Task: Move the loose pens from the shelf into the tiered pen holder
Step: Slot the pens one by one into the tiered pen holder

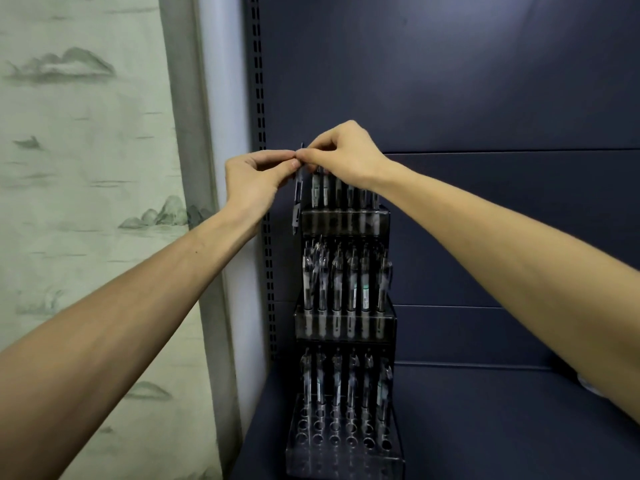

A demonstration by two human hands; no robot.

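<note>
While left hand (256,181) pinches pen (298,192) | right hand (343,157) pinches its top

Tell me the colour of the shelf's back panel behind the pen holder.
Dark navy blue, plain and unpatterned. The back panel shows best in the head view, above the pen holder.

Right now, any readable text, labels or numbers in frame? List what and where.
None readable.
Pens in the tiered pen holder: barrel labels too small and blurred.
Pen pinched by the left hand and right hand: dark markings, illegible.
Curtain: painted landscape, no text.
</note>
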